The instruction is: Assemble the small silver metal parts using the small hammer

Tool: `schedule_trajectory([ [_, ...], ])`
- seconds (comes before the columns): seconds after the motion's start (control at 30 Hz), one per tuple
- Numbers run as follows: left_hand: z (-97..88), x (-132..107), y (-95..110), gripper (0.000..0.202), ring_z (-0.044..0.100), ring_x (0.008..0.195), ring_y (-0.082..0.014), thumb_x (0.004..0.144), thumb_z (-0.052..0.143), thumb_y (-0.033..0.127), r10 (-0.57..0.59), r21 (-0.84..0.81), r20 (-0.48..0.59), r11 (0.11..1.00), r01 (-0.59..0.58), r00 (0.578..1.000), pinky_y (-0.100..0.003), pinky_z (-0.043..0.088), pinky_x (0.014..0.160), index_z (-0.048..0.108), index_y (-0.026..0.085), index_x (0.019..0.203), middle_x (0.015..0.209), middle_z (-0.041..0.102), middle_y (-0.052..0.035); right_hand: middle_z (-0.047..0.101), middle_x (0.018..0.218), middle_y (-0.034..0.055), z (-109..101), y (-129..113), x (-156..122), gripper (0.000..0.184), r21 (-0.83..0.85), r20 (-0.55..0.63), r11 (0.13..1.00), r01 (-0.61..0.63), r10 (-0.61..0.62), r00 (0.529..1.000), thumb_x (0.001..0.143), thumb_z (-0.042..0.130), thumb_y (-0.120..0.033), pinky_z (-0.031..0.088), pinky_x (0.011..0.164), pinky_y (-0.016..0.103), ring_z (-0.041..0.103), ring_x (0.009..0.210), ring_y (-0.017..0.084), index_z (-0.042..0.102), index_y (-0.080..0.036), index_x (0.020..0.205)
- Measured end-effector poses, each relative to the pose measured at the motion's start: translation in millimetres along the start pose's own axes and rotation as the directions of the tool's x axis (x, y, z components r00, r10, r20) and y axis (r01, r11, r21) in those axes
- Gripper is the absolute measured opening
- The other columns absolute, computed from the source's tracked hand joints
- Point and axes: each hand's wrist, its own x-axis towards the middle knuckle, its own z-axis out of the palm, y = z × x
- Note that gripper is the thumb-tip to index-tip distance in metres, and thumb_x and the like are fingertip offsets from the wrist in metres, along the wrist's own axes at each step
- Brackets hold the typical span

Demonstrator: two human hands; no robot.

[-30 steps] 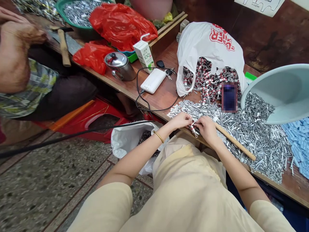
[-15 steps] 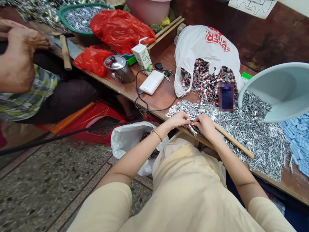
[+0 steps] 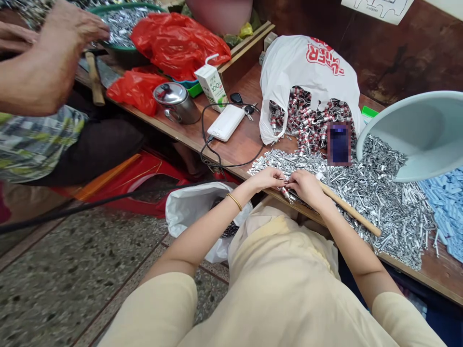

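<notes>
My left hand (image 3: 266,179) and my right hand (image 3: 306,187) meet at the near edge of the wooden table (image 3: 249,137), fingers pinched together around a small red-and-silver metal fitting (image 3: 286,193). Both hands rest against a heap of small silver metal parts (image 3: 376,193). A wooden stick (image 3: 349,209) lies on that heap just right of my right hand. Behind the hands a white plastic bag (image 3: 307,67) spills several red-and-silver fittings (image 3: 307,120).
A pale blue basin (image 3: 419,132) leans at the right above blue plastic pieces (image 3: 444,202). A power bank (image 3: 226,122) with cable, keys, juice carton (image 3: 212,86), steel mug (image 3: 175,101) and red bags (image 3: 177,41) stand left. Another person's hand (image 3: 54,62) reaches over a green bowl (image 3: 123,24). A white bag (image 3: 195,207) sits on the floor.
My hands have stayed pinched on the fitting at the table edge. The other person's hand at upper left has lifted and reached rightward toward the green bowl.
</notes>
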Motion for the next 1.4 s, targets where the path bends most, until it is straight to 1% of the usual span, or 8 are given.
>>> schedule_trajectory([
  [0.1, 2.7, 1.6, -3.8, 0.014, 0.056, 0.058, -0.0111, 0.068, 0.073, 0.026, 0.007, 0.046, -0.025, 0.999, -0.006, 1.000, -0.021, 0.042, 0.057, 0.069, 0.013, 0.070, 0.061, 0.065, 0.0005, 0.066, 0.123, 0.0132, -9.0, 13.2, -32.2, 0.024, -0.030, -0.172, 0.999, 0.025, -0.030, 0.985, 0.101, 0.050, -0.026, 0.046, 0.097, 0.041, 0.057, 0.113, 0.029, 0.067, -0.021, 0.117],
  [0.17, 4.9, 2.5, -5.4, 0.013, 0.056, 0.058, -0.0120, 0.070, 0.071, 0.027, 0.030, 0.131, -0.050, 0.991, -0.024, 0.998, -0.021, 0.043, 0.057, 0.068, 0.014, 0.068, 0.060, 0.064, 0.0007, 0.065, 0.122, 0.0163, -13.4, 31.2, -61.8, 0.026, -0.114, -0.287, 0.983, -0.145, 0.107, 0.952, 0.100, 0.051, -0.031, 0.046, 0.094, 0.046, 0.056, 0.111, 0.032, 0.063, -0.019, 0.120],
  [0.27, 7.4, 3.1, -5.3, 0.013, 0.057, 0.059, -0.0126, 0.072, 0.069, 0.027, 0.067, 0.263, -0.093, 0.964, -0.041, 0.993, -0.022, 0.043, 0.056, 0.067, 0.015, 0.067, 0.060, 0.064, 0.0010, 0.065, 0.100, 0.0164, -12.6, 61.1, -100.1, 0.024, -0.235, -0.212, 0.915, -0.328, 0.281, 0.936, 0.099, 0.051, -0.036, 0.046, 0.080, 0.044, 0.057, 0.093, 0.032, 0.061, -0.016, 0.108],
  [0.4, 9.2, 2.3, -1.5, 0.009, 0.059, 0.063, -0.0128, 0.073, 0.064, 0.024, 0.110, 0.374, -0.116, 0.926, -0.059, 0.987, -0.021, 0.044, 0.058, 0.068, 0.015, 0.074, 0.066, 0.066, 0.0008, 0.061, 0.094, 0.0143, -9.8, 76.6, -117.2, 0.026, -0.210, -0.183, 0.940, -0.269, 0.232, 0.955, 0.104, 0.037, -0.034, 0.045, 0.077, 0.038, 0.056, 0.088, 0.028, 0.057, -0.017, 0.100],
  [0.5, 9.5, 2.1, 1.4, 0.007, 0.059, 0.065, -0.0127, 0.073, 0.063, 0.020, 0.120, 0.411, -0.102, 0.909, -0.067, 0.988, -0.021, 0.044, 0.060, 0.068, 0.015, 0.075, 0.068, 0.067, 0.0009, 0.062, 0.096, 0.0130, -21.1, 60.8, -113.5, 0.035, -0.136, -0.233, 0.957, -0.256, 0.220, 0.947, 0.106, 0.029, -0.038, 0.044, 0.069, 0.034, 0.056, 0.080, 0.024, 0.057, -0.017, 0.106],
  [0.77, 10.2, 3.1, 2.9, 0.007, 0.057, 0.063, -0.0124, 0.076, 0.064, 0.021, 0.107, 0.417, -0.102, 0.907, -0.055, 0.989, -0.022, 0.041, 0.061, 0.066, 0.016, 0.072, 0.067, 0.065, 0.0015, 0.074, 0.095, 0.0079, -43.2, 0.7, -98.7, 0.047, -0.085, -0.055, 0.990, -0.115, 0.111, 0.992, 0.107, 0.034, -0.034, 0.044, 0.064, 0.028, 0.068, 0.075, 0.021, 0.053, -0.026, 0.149],
  [0.97, 10.4, 1.9, 2.5, 0.004, 0.057, 0.063, -0.0122, 0.074, 0.062, 0.017, 0.101, 0.395, -0.107, 0.917, -0.051, 0.989, -0.021, 0.040, 0.059, 0.066, 0.016, 0.073, 0.066, 0.064, 0.0021, 0.073, 0.090, 0.0065, -34.1, -7.0, -88.6, 0.049, -0.289, 0.065, 0.946, -0.148, 0.173, 0.983, 0.107, 0.037, -0.032, 0.038, 0.058, 0.027, 0.065, 0.066, 0.019, 0.048, -0.030, 0.155],
  [1.4, 3.0, 0.5, -3.5, 0.013, 0.053, 0.059, -0.0124, 0.074, 0.061, 0.022, 0.155, 0.360, -0.051, 0.924, -0.127, 0.987, -0.023, 0.038, 0.059, 0.070, 0.015, 0.069, 0.059, 0.061, 0.0016, 0.074, 0.097, 0.0071, -32.0, -17.4, -86.4, 0.051, -0.338, 0.148, 0.923, -0.185, 0.246, 0.958, 0.107, 0.035, -0.029, 0.042, 0.062, 0.027, 0.069, 0.071, 0.020, 0.043, -0.031, 0.158],
])
